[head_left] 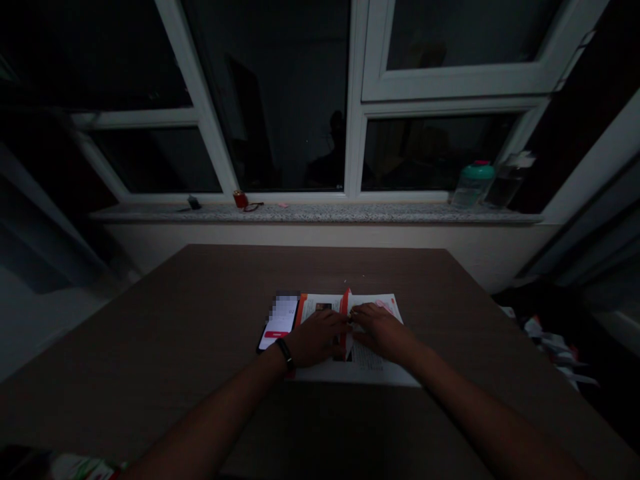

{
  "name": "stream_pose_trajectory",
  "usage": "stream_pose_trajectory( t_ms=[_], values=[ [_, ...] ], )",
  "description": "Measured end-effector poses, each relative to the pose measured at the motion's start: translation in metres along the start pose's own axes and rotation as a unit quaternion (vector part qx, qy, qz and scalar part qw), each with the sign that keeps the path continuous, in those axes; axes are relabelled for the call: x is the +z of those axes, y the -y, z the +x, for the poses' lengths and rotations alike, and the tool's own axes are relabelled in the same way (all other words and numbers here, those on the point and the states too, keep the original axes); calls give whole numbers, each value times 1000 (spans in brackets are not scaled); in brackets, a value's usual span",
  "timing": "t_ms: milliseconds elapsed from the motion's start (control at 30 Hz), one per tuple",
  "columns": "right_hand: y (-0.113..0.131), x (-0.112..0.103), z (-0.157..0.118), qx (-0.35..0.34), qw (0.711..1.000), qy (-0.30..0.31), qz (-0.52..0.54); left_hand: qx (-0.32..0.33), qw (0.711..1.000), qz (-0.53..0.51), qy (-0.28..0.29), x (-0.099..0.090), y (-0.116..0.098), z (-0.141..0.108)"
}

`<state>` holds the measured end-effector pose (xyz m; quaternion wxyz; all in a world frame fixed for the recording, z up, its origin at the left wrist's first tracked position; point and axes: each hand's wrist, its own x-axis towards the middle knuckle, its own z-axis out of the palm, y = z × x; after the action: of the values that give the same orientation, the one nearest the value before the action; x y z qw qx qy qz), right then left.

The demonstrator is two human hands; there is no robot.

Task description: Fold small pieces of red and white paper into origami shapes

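Observation:
A booklet (pixel 373 362) with printed text, pictures and an orange edge lies open on the table. From its middle a red-and-white page (pixel 346 302) stands up, folded. My left hand (pixel 319 337), with a black band at the wrist, reaches over the booklet's left side, its fingers closed at the page. From the other side my right hand (pixel 381 328) meets the same page with bent fingers. The fingertips are dim and partly hidden. Left of the booklet, close to my left wrist, lies a phone (pixel 281 327) with its screen lit and a red button showing.
The brown table (pixel 200 320) reaches toward a stone windowsill (pixel 310 213). On the sill stand a small red jar (pixel 241 199), a small dark bottle (pixel 193 202), a teal-lidded bottle (pixel 474 185) and a clear bottle (pixel 509 180). Crumpled white items (pixel 555 347) lie beyond the table's right edge.

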<state>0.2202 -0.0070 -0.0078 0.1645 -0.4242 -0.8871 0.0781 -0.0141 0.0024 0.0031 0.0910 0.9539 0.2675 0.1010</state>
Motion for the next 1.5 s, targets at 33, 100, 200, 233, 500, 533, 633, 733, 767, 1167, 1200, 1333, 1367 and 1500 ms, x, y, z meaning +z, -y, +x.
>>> stream_pose_trajectory(
  t_ms=[33,100,200,233,500,533,633,733,767,1167,1200,1333,1367,1500],
  values=[
    [0,0,1,2,1000,-2,2,0,1000,-1,-2,0,0,0],
    [0,0,2,4,1000,-6,5,-2,1000,-3,-5,1,1,0],
    [0,1,2,11,1000,-11,-6,-9,1000,-4,-6,2,1,-1],
    [0,2,2,14,1000,-11,-12,-10,1000,-3,-5,3,1,-1],
    [0,4,2,36,997,-19,-65,-27,1000,14,1,4,0,-1],
    [0,4,3,38,997,-22,-67,-31,999,14,0,3,-1,-1],
    [2,4,4,36,997,-28,-60,-36,999,15,-4,2,-2,-1],
    [4,3,4,27,998,-21,-51,-34,999,14,-7,1,-3,-1],
    [4,3,4,28,998,-18,-49,-33,999,14,-6,1,-3,-1],
    [13,2,0,25,998,-31,-55,-33,999,11,-8,3,-4,0],
    [12,2,0,21,998,-30,-51,-33,999,9,-7,3,-5,0],
    [9,0,-1,11,999,-20,-36,-32,999,8,-12,1,-7,1],
    [7,-1,-2,8,999,-16,-33,-32,999,9,-14,0,-7,1],
    [1,-5,-4,-2,1000,2,-21,-32,999,16,-14,-1,-6,1]
  ],
)
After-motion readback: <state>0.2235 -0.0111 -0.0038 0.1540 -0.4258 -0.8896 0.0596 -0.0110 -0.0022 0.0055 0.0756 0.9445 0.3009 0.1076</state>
